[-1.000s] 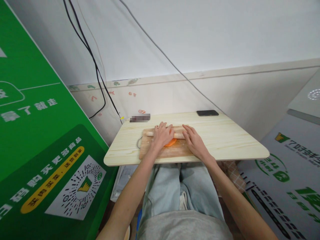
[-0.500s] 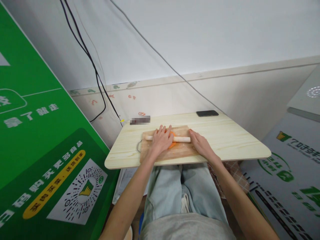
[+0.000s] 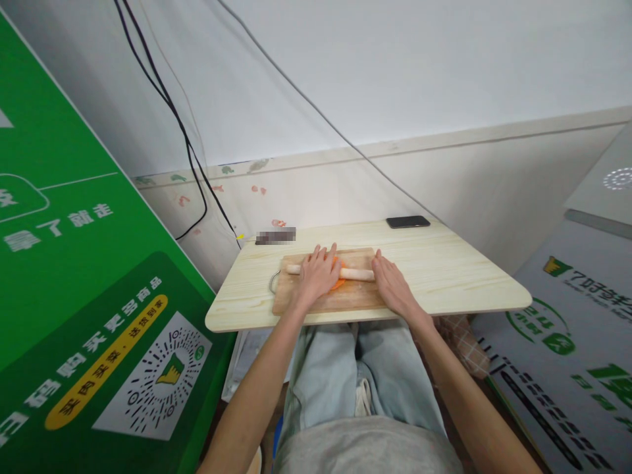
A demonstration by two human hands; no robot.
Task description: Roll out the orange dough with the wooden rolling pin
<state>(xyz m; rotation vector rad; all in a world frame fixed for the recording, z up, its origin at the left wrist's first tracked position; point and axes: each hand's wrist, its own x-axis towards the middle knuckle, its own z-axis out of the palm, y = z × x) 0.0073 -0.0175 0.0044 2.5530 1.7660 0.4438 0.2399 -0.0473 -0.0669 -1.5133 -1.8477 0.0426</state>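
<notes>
A thin wooden rolling pin (image 3: 356, 274) lies across a wooden cutting board (image 3: 340, 299) on a pale wooden table (image 3: 444, 276). Under the pin sits a flat piece of orange dough (image 3: 338, 282), mostly hidden. My left hand (image 3: 316, 274) rests flat on the pin's left half, fingers stretched out over the dough. My right hand (image 3: 390, 283) lies flat against the pin's right end, fingers extended.
A black phone (image 3: 407, 222) lies at the table's far edge. A metal loop (image 3: 273, 282) sticks out of the board's left end. A green printed board (image 3: 74, 276) stands at the left, printed cartons (image 3: 567, 316) at the right. Cables (image 3: 187, 145) hang on the wall.
The pin has rolled toward me and then slightly away over the dough. My right hand slid out toward the pin's right end. Both hands stay flat on it.
</notes>
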